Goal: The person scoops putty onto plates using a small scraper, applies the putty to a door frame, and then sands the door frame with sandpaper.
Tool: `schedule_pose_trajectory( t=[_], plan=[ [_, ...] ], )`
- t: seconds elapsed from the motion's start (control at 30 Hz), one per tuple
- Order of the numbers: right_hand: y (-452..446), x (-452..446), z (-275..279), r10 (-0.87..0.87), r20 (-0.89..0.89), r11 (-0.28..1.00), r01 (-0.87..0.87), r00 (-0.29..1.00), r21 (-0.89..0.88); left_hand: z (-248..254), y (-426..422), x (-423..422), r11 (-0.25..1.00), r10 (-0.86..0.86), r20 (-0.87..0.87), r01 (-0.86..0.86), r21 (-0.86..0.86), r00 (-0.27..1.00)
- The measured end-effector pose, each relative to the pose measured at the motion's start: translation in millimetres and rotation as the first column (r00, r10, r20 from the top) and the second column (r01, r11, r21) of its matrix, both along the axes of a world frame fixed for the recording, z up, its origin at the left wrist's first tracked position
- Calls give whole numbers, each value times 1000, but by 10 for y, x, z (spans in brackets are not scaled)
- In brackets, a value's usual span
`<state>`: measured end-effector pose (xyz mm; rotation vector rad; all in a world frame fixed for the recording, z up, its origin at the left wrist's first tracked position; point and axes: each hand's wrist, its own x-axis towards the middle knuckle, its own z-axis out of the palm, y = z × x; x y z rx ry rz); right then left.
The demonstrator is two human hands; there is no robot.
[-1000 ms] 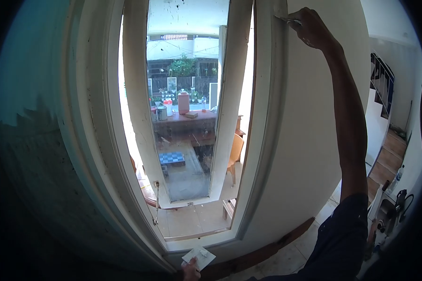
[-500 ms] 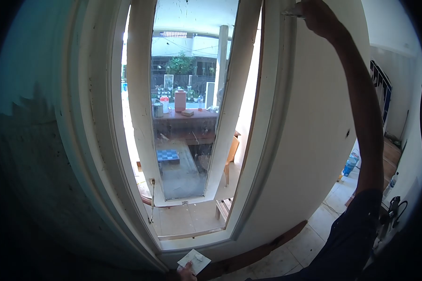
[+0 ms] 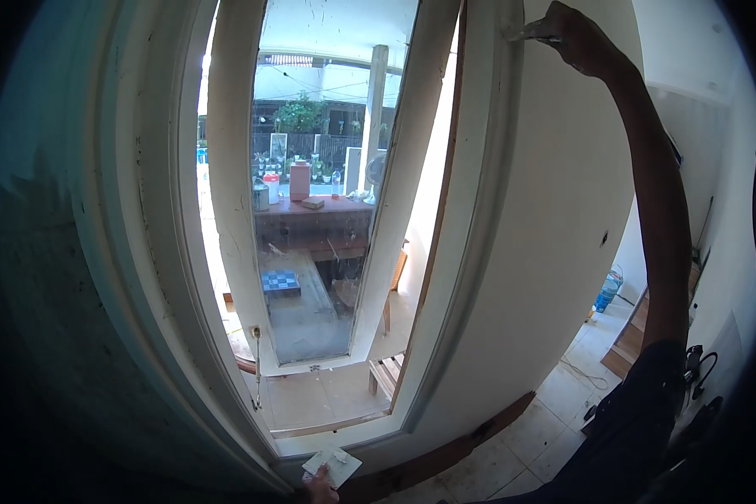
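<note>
High on the right, my right hand (image 3: pixel 581 40) is closed around a small putty knife (image 3: pixel 532 34), its pale-smeared blade at the white moulding (image 3: pixel 506 109) of the window frame. Most of the handle is hidden by the fingers. Low in the view, my left hand (image 3: pixel 320 487) grips a flat square board (image 3: pixel 338 475) with a lump of whitish paste on top. The board is close to the bottom of the frame. Between the hands, the glazed window sash (image 3: pixel 363 344) is swung outward, with a metal stay (image 3: pixel 258 370) at its lower left corner.
White wall (image 3: pixel 546 218) lies right of the frame, with a brown skirting strip (image 3: pixel 470 443) below. A blue water bottle (image 3: pixel 609 290) and wooden steps (image 3: pixel 628 344) stand farther right. Outside are a table (image 3: pixel 311 220) with containers and a wooden bench (image 3: pixel 386 374).
The view has shifted, so the window appears farther left. My right hand with the putty knife is slightly lower along the moulding. The left hand still holds the board.
</note>
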<state>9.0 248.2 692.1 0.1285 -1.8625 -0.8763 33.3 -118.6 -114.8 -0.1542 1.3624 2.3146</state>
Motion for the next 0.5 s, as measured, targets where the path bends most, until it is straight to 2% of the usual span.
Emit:
schedule_pose_trajectory(
  t=[0.03,0.07,0.13,0.2,0.27,0.33,0.4,0.43,0.5],
  plan=[
    [13,-3,-4,75,17,995,-73,997,-74,-35,33,-27,1000,-3,4,3,4,1000],
    [53,-38,33,75,14,995,-74,997,-74,-64,61,-63,1000,-6,9,6,6,1000],
    [150,-177,123,36,-127,974,-63,991,-217,-120,82,-115,1000,8,18,-8,6,1000],
    [250,-289,7,89,-147,996,-89,985,8,-199,131,-145,996,89,32,-90,26,995],
    [369,-291,-44,108,-128,993,-100,986,65,-292,180,-158,972,222,57,-226,63,973],
    [229,-150,-241,109,-87,992,-115,990,-60,-363,199,-116,939,326,91,-334,87,941],
    [-23,-62,-422,169,-127,947,-197,977,-252,-413,229,-94,915,381,116,-392,93,917],
    [-80,-52,-499,193,-125,943,-219,973,-250,-440,262,-108,906,399,126,-412,97,908],
    [-117,-26,-675,357,-118,847,-374,927,-378,-484,304,-165,892,427,138,-441,96,894]
  ],
)
